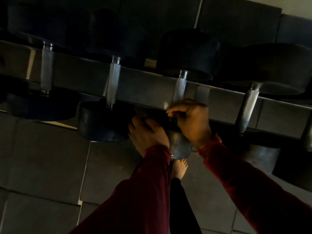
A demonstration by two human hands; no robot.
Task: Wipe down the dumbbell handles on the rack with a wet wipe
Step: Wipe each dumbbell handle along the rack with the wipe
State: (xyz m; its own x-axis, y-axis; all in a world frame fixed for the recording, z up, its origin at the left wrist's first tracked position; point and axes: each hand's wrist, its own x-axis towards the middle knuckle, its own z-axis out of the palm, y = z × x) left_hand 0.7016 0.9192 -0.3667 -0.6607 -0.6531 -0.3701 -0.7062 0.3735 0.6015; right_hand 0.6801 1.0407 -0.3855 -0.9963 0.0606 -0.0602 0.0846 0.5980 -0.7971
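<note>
The scene is dim. Several black dumbbells lie across a metal rack (143, 85), their knurled steel handles (114, 81) side by side. My hands meet at the near end of the third dumbbell handle (180, 88), above its front head (179, 146). My right hand (190, 120) has curled fingers, and a small pale piece, seemingly the wet wipe (166, 105), sticks up from its fingertips. My left hand (146, 132) curls over a dark flat pack (160, 119) held between both hands. What the pack is cannot be made out.
Further handles stand to the left (47, 68) and right (248, 108). A large dumbbell head (104, 122) sits just left of my left hand. Dark floor tiles (50, 166) lie below, with a bare foot (179, 168) under the rack edge.
</note>
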